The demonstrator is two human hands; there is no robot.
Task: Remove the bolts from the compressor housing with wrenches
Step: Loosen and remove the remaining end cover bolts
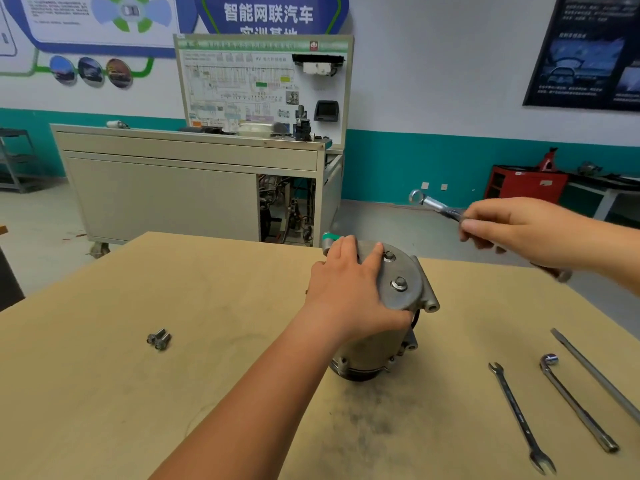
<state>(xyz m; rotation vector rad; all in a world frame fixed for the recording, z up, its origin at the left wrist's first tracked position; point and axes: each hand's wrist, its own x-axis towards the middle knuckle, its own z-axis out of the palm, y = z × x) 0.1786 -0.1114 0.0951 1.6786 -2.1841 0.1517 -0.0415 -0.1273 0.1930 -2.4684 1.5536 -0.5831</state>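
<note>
Steadying the compressor housing (403, 296), the left hand (346, 292) lies across its upper face with the fingers straight and slightly spread, the index fingertip just beside one of two bolts (399, 284) still seated in that face. The housing stands upright near the middle of the tan worktop (138, 393), with a green cap (327, 239) showing beyond the fingers. The right hand (519, 230) is raised in the air to the right of the housing and apart from it, its fingers curled round the shank of a ring wrench (433, 204) whose ring end points left. Two loose bolts (159, 339) lie touching each other on the worktop, well to the left of the housing. On the right side lie a combination wrench (519, 414), a socket wrench (575, 403) and a long flat bar (595, 375), side by side and untouched.
</note>
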